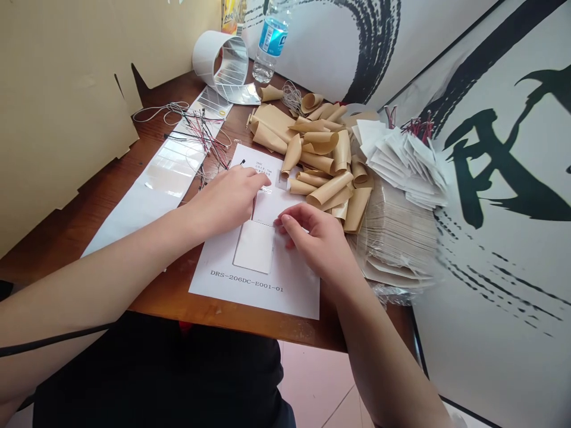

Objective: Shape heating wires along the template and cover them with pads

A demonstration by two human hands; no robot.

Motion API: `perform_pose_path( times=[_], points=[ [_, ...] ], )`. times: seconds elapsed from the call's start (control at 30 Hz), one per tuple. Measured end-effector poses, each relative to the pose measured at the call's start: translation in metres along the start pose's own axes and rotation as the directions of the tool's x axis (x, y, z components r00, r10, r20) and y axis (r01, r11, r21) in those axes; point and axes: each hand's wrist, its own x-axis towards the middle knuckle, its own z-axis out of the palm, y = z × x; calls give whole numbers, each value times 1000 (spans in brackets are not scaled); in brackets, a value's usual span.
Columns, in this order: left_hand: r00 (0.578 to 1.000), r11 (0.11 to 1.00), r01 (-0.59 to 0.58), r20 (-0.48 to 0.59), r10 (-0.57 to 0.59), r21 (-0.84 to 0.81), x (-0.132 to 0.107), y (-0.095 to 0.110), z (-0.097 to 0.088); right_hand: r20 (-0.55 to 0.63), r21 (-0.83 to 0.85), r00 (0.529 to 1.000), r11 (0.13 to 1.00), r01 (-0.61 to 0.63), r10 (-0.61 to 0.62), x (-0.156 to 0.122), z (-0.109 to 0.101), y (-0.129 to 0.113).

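My left hand (227, 199) presses flat on the printed sheet (285, 291), fingertips just beside a small clear piece (282, 180); my right hand (319, 244) curls, pinching nothing. A careless nudge could shift the piece or topple the tan rolls (328, 160).

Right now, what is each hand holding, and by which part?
The right hand holds nothing clearly: its fingers rest on the white printed sheet. The left hand's fingers lie over a small clear strip; whether they grip it cannot be told.
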Motion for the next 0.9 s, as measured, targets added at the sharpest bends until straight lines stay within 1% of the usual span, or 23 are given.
perform_pose_path(
  times=[0.07, 0.13, 0.2, 0.23, 0.27, 0.33, 0.37, 0.43, 0.47, 0.53, 0.6, 0.67, 0.77, 0.9],
  points=[
    [1000, 1000, 9, -12, -9, 7, 1, 0, 1, 17, 16, 1000, 1000, 2, -2, 0, 0, -1],
    [999, 999, 24, -20, -25, -25, 3, 1, 1, 38, 15, 999, 1000, 5, -6, 0, 0, -2],
    [999, 993, 21, -46, -27, -115, 4, 2, -1, 59, 8, 998, 1000, 4, -4, 0, -1, -2],
    [997, 983, 14, -75, -28, -185, 5, 3, -3, 69, 1, 998, 1000, 1, -1, 1, -1, -2],
    [994, 963, 7, -106, -36, -271, 6, 3, -5, 74, -6, 997, 1000, -2, 2, 1, -1, -2],
    [984, 888, 11, -154, -91, -459, 7, 3, -8, 81, -24, 997, 1000, -8, 9, 1, -1, -3],
    [979, 841, 30, -155, -134, -541, 8, 3, -9, 85, -33, 996, 999, -9, 12, 1, -1, -3],
    [971, 764, 96, -108, -212, -639, 9, 1, -10, 93, -43, 996, 999, -4, 8, 1, -1, -3],
    [971, 751, 132, -69, -230, -647, 9, 0, -10, 93, -44, 996, 999, 5, -1, 1, -1, -3],
    [975, 769, 180, 9, -222, -614, 9, -1, -11, 86, -46, 996, 998, 29, -25, 1, 1, -2],
    [984, 801, 164, 34, -177, -575, 8, -1, -14, 75, -53, 996, 997, 50, -46, 2, 2, -1],
    [990, 813, 119, 2, -143, -570, 6, 1, -18, 79, -56, 995, 996, 66, -61, 2, 4, 0],
    [990, 794, 83, -42, -135, -603, 3, 4, -23, 116, -62, 989, 993, 103, -95, 2, 6, 1],
    [993, 771, 21, -78, -91, -637, 1, 8, -23, 138, -120, 982, 982, 148, -131, 1, 8, 2]
  ],
)
